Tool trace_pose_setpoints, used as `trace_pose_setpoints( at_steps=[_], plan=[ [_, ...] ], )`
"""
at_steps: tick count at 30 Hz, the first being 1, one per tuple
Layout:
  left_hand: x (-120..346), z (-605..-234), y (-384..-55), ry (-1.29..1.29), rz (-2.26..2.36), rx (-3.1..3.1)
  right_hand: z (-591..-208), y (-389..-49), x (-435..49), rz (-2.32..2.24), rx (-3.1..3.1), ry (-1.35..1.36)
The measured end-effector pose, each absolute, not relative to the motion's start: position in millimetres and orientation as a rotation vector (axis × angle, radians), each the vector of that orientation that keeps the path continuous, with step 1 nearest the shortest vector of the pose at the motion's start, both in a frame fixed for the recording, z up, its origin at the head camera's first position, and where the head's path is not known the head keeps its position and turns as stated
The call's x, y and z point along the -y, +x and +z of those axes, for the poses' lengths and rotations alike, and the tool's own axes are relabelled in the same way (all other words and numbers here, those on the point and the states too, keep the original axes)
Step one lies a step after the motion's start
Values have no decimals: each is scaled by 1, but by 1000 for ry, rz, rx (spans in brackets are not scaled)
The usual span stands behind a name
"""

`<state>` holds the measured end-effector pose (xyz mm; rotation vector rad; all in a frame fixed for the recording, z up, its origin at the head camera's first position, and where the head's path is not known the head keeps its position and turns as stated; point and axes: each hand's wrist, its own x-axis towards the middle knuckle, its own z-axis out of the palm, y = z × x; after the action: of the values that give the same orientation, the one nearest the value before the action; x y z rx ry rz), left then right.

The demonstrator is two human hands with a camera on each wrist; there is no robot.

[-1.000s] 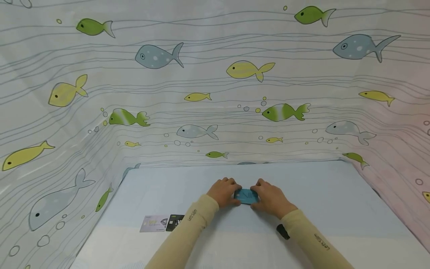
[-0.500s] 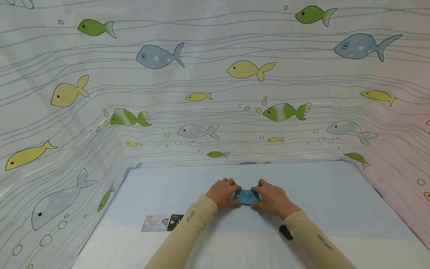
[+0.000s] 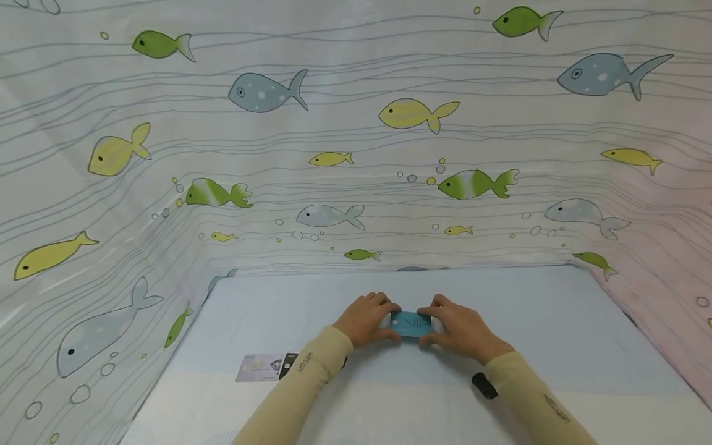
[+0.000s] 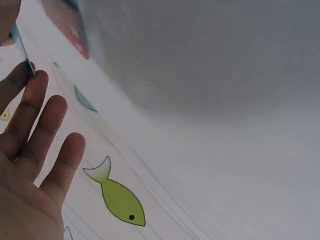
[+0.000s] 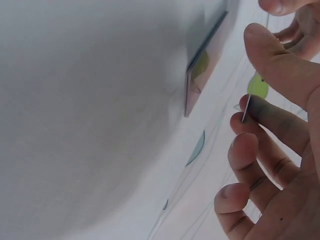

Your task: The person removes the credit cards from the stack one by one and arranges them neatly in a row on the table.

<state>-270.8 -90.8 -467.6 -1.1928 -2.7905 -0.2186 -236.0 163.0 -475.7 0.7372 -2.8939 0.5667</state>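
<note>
A blue card (image 3: 410,323) marked VIP is held by both hands near the back of the table. My left hand (image 3: 366,320) pinches its left end between thumb and fingers. At the opposite end, my right hand (image 3: 463,331) grips the card the same way. From the left wrist, the card (image 4: 22,47) shows as a thin edge at the fingertips, the other fingers spread loosely. In the right wrist view a flat glossy item (image 5: 204,65) with reflections on it lies on the table close by the pinched card (image 5: 246,109).
A silver VIP card (image 3: 258,368) lies at the front left of the pale table (image 3: 556,334). Beside it is a black card (image 3: 287,364), mostly covered by the left sleeve (image 3: 311,371). Fish-printed sheeting (image 3: 334,185) rises behind and at both sides.
Both wrists have spread slightly outward while the hands keep their hold on the blue card. More of the card shows between the hands, and the left sleeve covers more of the black card.
</note>
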Motion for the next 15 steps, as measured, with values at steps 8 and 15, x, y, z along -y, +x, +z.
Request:
trace_pose_setpoints(
  at_steps=[8, 15],
  plan=[
    [94, -459, -264, -1199, -270, 2819, -467, -226, -165, 606, 2862, 778],
    [103, -450, -252, -1226, -271, 2805, -465, -219, -160, 623, 2844, 819]
  ],
)
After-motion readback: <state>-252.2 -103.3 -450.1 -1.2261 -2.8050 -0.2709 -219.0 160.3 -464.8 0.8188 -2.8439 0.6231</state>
